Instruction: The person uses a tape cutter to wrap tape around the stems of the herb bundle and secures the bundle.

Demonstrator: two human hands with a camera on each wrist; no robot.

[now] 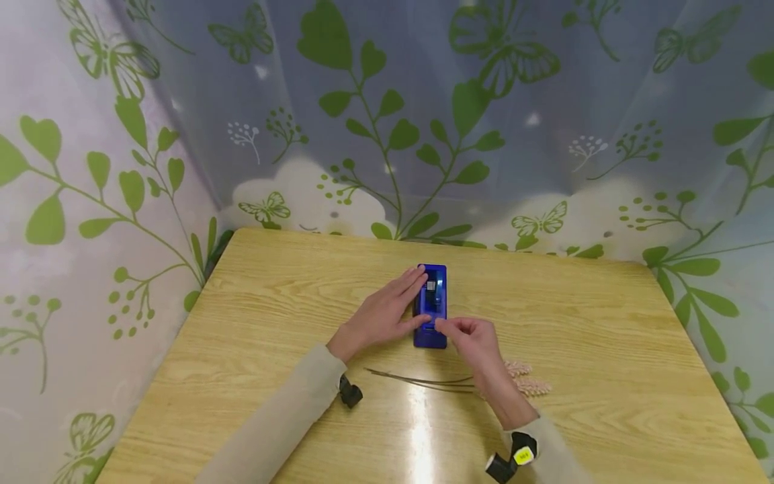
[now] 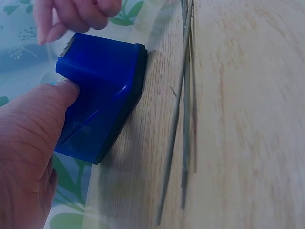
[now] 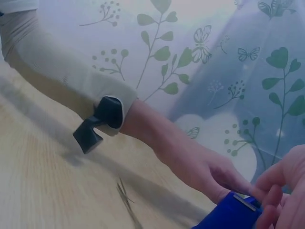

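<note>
Head view: blue dispenser on worktop. Left hand: fingers extended, braced against dispenser. Right hand: curled beside serrated edge; grasp on anything untellable. Advisable: firm brace, fingertips clear of edge.

1. My head view looks forward and down from above, widest and farthest back, taking in the desk and the patterned backdrop.
2. My left wrist view looks closely past the left hand onto the blue dispenser and stems.
3. My right wrist view faces leftward, toward the left sleeve.
4. All three share the blue dispenser.
</note>
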